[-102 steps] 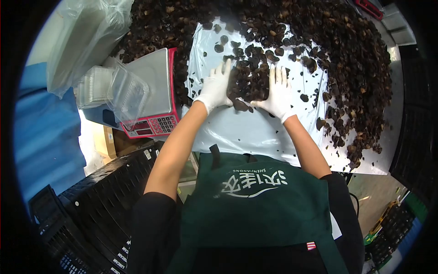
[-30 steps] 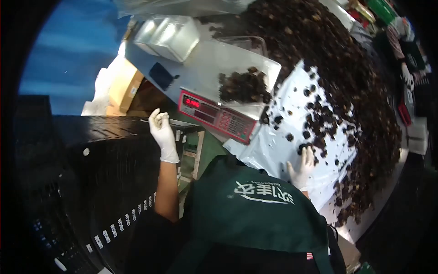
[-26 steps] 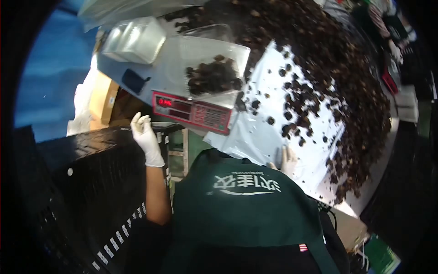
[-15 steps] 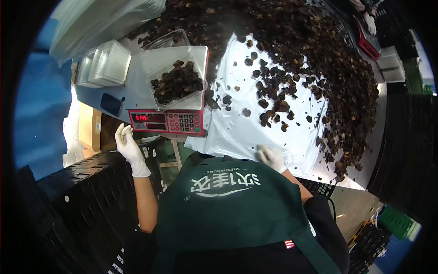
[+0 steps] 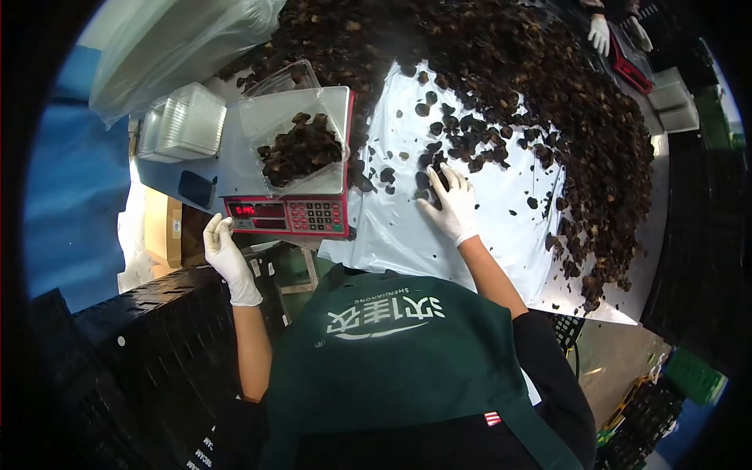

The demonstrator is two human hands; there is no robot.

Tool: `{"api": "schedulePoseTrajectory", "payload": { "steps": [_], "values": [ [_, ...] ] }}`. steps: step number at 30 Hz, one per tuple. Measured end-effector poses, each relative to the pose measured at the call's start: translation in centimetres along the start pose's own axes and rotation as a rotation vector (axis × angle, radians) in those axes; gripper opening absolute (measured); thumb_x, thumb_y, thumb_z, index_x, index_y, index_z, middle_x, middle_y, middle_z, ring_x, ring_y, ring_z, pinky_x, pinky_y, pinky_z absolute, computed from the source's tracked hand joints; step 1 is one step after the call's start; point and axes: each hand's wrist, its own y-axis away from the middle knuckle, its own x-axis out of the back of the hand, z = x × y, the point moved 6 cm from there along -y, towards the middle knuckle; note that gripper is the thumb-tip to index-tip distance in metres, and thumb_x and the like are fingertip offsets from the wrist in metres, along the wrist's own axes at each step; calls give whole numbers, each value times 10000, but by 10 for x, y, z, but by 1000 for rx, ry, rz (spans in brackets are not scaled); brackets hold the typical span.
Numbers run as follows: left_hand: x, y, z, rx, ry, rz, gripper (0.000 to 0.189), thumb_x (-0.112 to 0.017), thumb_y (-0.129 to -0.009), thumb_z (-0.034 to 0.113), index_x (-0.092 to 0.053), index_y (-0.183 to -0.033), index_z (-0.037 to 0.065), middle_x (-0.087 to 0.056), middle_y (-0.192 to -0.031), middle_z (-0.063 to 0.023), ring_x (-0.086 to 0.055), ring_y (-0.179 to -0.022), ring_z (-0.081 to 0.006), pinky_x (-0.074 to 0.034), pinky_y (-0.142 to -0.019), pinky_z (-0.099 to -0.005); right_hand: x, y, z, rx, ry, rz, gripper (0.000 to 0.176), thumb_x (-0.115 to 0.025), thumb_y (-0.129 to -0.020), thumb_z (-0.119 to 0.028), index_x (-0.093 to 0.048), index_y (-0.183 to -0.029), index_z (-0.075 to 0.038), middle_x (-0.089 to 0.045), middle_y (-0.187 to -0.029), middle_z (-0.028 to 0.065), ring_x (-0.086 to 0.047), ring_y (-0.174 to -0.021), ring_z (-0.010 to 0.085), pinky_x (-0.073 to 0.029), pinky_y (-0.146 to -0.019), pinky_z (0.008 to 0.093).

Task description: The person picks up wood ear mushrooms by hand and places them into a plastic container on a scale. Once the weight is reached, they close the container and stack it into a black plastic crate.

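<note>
My right hand (image 5: 453, 205), in a white glove, reaches over the white plastic sheet (image 5: 384, 235), fingers spread. Its fingertips are right at dark brown, curled pieces that look like wood ear mushrooms (image 5: 474, 145). My left hand (image 5: 225, 251), also gloved, hovers by the front left corner of a red-framed digital scale (image 5: 270, 223), its fingers curled in toward the thumb with nothing visible in them. On the scale sits a clear plastic tray (image 5: 274, 186) holding a heap of the same pieces (image 5: 301, 150). The red display appears to read 0.145.
A large mushroom pile (image 5: 501, 47) covers the back and right of the table. Stacked clear trays (image 5: 184, 121) and a dark phone (image 5: 196, 188) lie left of the scale. Black crates (image 5: 141, 329) stand at lower left. At far right, another person's gloved hands (image 5: 599, 35) are near a second scale (image 5: 630, 70).
My right hand has moved forward from the sheet's near edge to the loose pieces, its fingers spreading. My left hand has barely moved. The other person's hands have shifted by their scale.
</note>
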Motion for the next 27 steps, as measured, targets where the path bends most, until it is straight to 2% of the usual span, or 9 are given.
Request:
{"api": "schedulePoseTrajectory", "payload": {
  "steps": [5,8,11,14,17,20,21,25,27],
  "values": [
    [6,2,-1,-31,17,20,188,-564,-958,13,-629,-1131,-16,-682,-973,-71,-641,-896,-133,-514,-858,-275,-9,-23,6,78,-129,-2,317,-671,-861,-248,-631,-1156,-141,-583,-969,96,-613,-817,292,-513,-660,419],
    [11,2,0,-29,38,37,183,-574,-951,4,-624,-1123,-29,-680,-965,-76,-642,-893,-135,-514,-855,-272,-22,-35,21,78,-135,-54,144,-672,-868,-232,-679,-981,-144,-600,-927,97,-632,-716,287,-514,-613,437],
    [18,5,-2,-27,62,64,189,-568,-958,3,-617,-1137,-30,-679,-965,-82,-645,-896,-138,-518,-859,-271,-5,-62,17,-133,-363,-28,102,-654,-885,-187,-704,-872,-99,-616,-860,132,-644,-720,308,-511,-650,412],
    [24,8,-7,-6,85,90,192,-560,-959,-9,-615,-1141,-33,-678,-962,-81,-644,-889,-137,-520,-863,-268,33,-113,-37,-87,-632,112,65,-682,-857,-108,-715,-846,-54,-628,-781,119,-646,-701,254,-511,-664,355],
    [22,11,-9,-16,112,94,183,-564,-962,10,-634,-1130,-6,-690,-953,-52,-646,-878,-123,-513,-841,-261,53,-161,-128,230,-779,231,52,-711,-835,-69,-702,-872,-34,-633,-802,98,-624,-757,222,-491,-709,306],
    [17,14,-3,33,134,97,191,-555,-955,-25,-612,-1138,-31,-676,-949,-71,-639,-874,-131,-516,-861,-261,38,-186,-203,320,-784,53,180,-705,-858,-257,-691,-921,-89,-627,-917,103,-629,-877,310,-516,-773,374],
    [15,15,-2,40,133,99,191,-551,-956,-26,-612,-1137,-31,-677,-948,-69,-639,-875,-128,-516,-860,-262,24,-192,-222,440,-602,-11,193,-700,-859,-286,-703,-922,-104,-635,-915,100,-631,-906,313,-517,-782,376],
    [24,20,-11,63,135,109,194,-532,-961,-33,-611,-1139,-36,-677,-949,-63,-633,-877,-118,-512,-847,-257,-1,-206,-253,704,-265,-205,244,-738,-814,-280,-735,-968,-90,-685,-973,139,-639,-931,315,-510,-837,368],
    [31,23,-17,85,114,117,205,-525,-965,-32,-614,-1149,-25,-676,-953,-60,-626,-875,-112,-501,-827,-243,10,-219,-250,722,-469,-202,273,-737,-817,-280,-735,-1002,-79,-693,-999,149,-647,-934,321,-510,-851,374]
  ]
}}
